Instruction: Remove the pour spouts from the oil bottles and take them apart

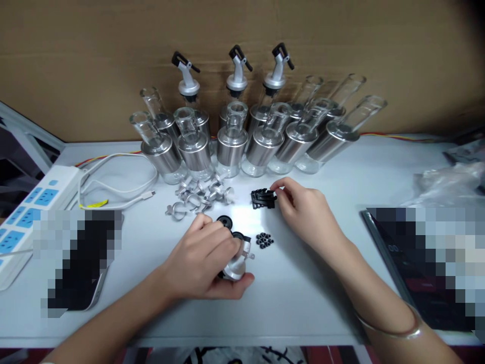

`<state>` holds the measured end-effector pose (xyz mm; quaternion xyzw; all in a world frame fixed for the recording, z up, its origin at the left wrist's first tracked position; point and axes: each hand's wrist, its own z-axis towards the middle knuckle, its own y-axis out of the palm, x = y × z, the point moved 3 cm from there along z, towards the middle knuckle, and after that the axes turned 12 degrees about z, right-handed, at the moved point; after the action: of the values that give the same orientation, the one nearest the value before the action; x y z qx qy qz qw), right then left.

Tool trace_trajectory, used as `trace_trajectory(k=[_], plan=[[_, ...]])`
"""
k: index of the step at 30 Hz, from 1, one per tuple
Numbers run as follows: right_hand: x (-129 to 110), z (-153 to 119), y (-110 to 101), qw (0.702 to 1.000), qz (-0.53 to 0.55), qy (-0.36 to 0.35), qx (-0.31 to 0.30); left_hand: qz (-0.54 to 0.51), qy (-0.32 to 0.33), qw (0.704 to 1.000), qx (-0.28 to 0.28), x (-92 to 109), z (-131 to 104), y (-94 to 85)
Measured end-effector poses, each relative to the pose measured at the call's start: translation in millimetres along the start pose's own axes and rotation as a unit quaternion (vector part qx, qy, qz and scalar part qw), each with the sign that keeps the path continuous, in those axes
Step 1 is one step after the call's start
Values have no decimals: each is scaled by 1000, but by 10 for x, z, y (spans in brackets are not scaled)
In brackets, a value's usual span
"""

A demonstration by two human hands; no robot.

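My left hand (206,258) is closed around a silver bottle pourer (238,265) with black parts at its top, held low over the table. A round black stopper piece (225,222) shows just past its knuckles. My right hand (303,207) has thumb and forefinger pinched at the right edge of a small pile of black plastic levers (262,198); its fingertips touch a lever there. Between the hands lies a cluster of small black caps (264,240). Loose silver pourer parts (202,197) are heaped behind my left hand.
Glass bottles with steel sleeves (232,146) stand in rows at the back, three with pourers (237,71) fitted. Leftward lie a power strip (26,217), a white cable (125,189) and a phone (81,263). A tablet (401,268) and clear plastic bags (450,182) are at right.
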<state>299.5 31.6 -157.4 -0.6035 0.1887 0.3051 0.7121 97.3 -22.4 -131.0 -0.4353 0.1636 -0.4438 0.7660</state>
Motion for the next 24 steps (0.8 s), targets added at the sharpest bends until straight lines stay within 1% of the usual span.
trace_trajectory(k=[2,4,7,9,13,17,20,24], plan=[[-71,-12,-34,998,37,-36,29,5,-18,1000,-19,-18,-2,16],[-186,-44,-52,990,85,-107,43,-9,-46,998,-33,-49,-12,36],[-372,-124,-36,966,138,-218,25,-37,-74,996,-29,-88,-33,53],[-457,-173,-6,954,166,-250,-1,-35,-77,996,-39,-98,-43,61],[-524,-227,45,943,198,-266,-40,-27,-82,994,-69,-106,-46,66],[-508,-229,76,940,227,-243,-70,-24,-89,994,-61,-124,-48,58],[-496,-222,95,938,246,-224,-97,-25,-83,995,-58,-131,-51,58],[-495,-214,98,941,225,-228,-110,-20,-76,995,-65,-124,-47,67]])
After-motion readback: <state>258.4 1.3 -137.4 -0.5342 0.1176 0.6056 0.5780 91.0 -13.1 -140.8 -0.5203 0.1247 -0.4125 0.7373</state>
